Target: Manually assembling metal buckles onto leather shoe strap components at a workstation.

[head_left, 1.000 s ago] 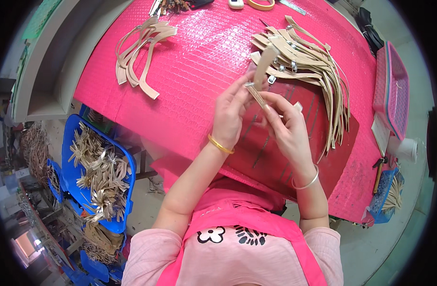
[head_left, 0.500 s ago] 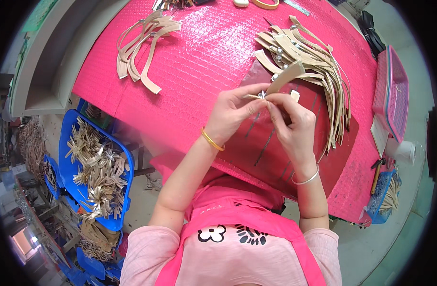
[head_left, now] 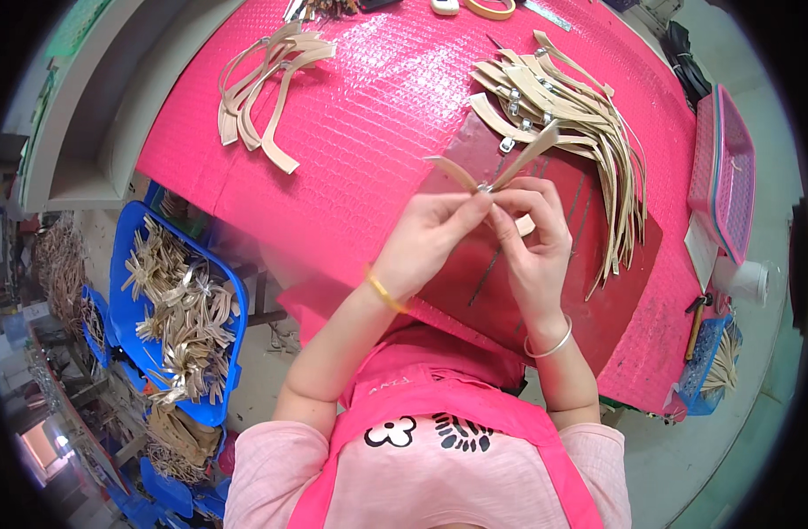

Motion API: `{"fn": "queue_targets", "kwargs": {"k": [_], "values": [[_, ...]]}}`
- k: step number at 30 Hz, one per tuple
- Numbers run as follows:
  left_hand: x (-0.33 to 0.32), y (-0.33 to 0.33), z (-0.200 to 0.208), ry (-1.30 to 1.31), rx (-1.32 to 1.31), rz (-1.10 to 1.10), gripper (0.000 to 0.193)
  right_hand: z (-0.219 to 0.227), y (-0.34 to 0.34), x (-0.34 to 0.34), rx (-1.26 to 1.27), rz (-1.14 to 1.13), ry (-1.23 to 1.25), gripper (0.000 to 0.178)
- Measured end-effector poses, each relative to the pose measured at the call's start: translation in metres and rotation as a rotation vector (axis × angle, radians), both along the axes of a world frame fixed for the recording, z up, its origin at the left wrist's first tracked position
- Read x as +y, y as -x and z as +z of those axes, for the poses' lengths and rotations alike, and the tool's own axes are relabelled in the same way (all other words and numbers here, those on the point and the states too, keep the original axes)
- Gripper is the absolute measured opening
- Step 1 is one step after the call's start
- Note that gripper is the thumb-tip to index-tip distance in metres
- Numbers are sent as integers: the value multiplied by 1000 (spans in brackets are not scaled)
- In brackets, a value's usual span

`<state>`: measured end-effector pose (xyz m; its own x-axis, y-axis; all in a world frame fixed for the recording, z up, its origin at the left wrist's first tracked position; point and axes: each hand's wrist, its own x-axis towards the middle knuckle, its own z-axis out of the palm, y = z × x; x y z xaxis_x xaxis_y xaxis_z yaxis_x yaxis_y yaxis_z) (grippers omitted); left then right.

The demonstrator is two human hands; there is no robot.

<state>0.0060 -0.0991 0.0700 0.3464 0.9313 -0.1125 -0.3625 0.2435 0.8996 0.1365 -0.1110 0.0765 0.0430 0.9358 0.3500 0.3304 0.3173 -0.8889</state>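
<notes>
A beige strap [head_left: 529,157] with a small silver buckle [head_left: 484,188] is held between my two hands over the dark red mat [head_left: 461,273]. My left hand [head_left: 426,236] pinches it from the left, thumb against the buckle's lower side. My right hand [head_left: 538,251] grips it from the right, with a pale end showing between its fingers. Two strap ends stick up from the buckle, one to each side. Just beyond my right hand lies a heap of similar buckled straps [head_left: 611,163], partly on the mat. My fingertips hide part of the buckle.
A smaller bunch of straps [head_left: 285,106] lies at the far left of the pink table cover [head_left: 369,106]. Blue bins [head_left: 237,361] full of straps stand to the left. Pink baskets [head_left: 723,176], a hammer [head_left: 696,326] and a blue basket [head_left: 705,388] are at the right.
Both hands have come slightly nearer to me. The strap's left end, low before, now stands up from the buckle, and my right hand has turned a little.
</notes>
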Motion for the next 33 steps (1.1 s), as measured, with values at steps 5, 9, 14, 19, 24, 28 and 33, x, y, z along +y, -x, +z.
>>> {"fn": "queue_targets", "kwargs": {"k": [5,9,14,19,24,28,33], "values": [[-1,-17,7,71,-128,37,27,28,-11,-10,-150,-184,-223,27],[-8,-23,1,-217,133,120,24,47,-16,0,-28,46,-38,29],[-5,-8,18,153,-396,-17,34,30,-26,-9,-480,174,-501,28],[-8,-9,17,25,-306,80,33,21,-19,-11,-512,190,-641,30],[-8,-8,14,-63,-197,143,29,21,-15,-10,-469,218,-630,29],[-12,-4,15,-166,-2,176,25,29,-5,-9,-299,94,-400,22],[-14,9,21,-156,75,34,21,34,7,10,368,28,225,8]]}}
